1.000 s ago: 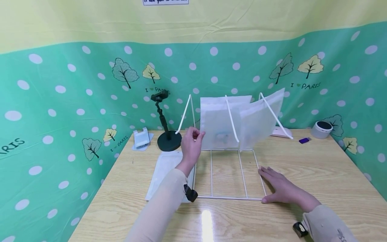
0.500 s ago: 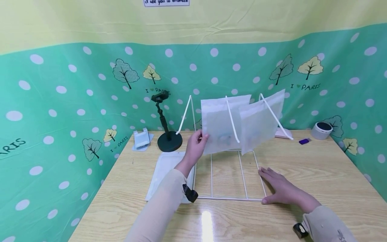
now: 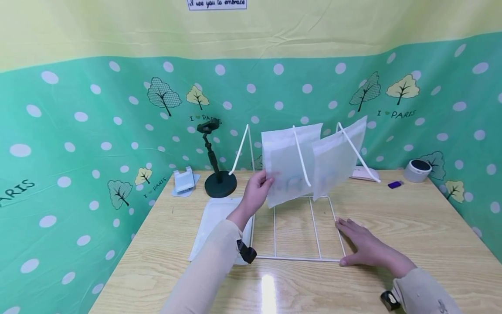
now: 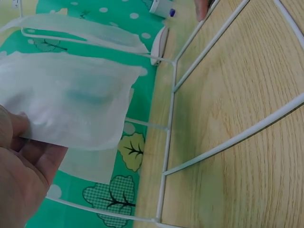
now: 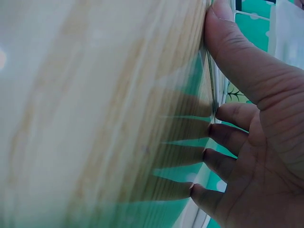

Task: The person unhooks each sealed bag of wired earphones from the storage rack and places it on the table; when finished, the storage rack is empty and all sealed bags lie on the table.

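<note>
While the right hand [image 3: 366,247] lies flat steadying the wire rack [image 3: 300,226] on the counter [image 3: 412,218], the left hand [image 3: 256,194] pinches a white pouch [image 3: 288,163] between the uprights; another pouch [image 3: 337,150] beyond it already stands filed, seemingly.

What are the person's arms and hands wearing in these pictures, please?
Both arms are in thin, close-fitting beige sleeves that reach the wrists. The left hand and right hand are bare. A small black device sits at each wrist, under the forearm.
</note>
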`<action>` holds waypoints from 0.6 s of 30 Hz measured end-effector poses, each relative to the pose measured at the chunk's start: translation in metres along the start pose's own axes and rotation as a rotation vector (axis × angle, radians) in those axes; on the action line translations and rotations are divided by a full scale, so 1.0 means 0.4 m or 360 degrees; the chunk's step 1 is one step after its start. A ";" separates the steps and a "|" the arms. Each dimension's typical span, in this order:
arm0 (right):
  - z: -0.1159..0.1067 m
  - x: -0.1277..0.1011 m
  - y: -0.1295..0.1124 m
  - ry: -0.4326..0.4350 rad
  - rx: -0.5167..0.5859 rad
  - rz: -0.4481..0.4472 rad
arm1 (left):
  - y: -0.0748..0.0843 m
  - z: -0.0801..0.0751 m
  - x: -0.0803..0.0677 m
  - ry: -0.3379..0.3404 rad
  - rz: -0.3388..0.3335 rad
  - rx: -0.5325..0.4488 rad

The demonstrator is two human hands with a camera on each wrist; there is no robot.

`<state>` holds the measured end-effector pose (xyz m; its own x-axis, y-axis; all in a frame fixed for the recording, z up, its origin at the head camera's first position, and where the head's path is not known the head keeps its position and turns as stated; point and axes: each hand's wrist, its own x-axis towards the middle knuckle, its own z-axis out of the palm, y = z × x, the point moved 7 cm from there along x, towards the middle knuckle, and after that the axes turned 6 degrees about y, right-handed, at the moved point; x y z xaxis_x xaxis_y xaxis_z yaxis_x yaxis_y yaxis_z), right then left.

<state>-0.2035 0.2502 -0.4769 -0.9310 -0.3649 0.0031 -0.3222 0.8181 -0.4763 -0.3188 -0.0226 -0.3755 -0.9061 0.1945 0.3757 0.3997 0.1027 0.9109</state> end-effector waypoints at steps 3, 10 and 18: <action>0.001 -0.001 0.002 0.0009 0.0001 -0.0001 | 0.024 -0.002 -0.011 -0.0018 -0.0004 -0.0041; 0.007 0.002 0.008 -0.0014 0.0007 0.0022 | 0.004 -0.011 -0.028 -0.0055 -0.0083 -0.0083; 0.000 0.001 0.003 -0.0016 0.0007 0.0022 | 0.016 -0.025 -0.069 -0.0081 -0.0097 0.0008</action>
<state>-0.2042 0.2509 -0.4776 -0.9337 -0.3579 -0.0122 -0.3085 0.8211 -0.4802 -0.2924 -0.0370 -0.3783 -0.9206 0.2371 0.3103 0.3449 0.1209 0.9308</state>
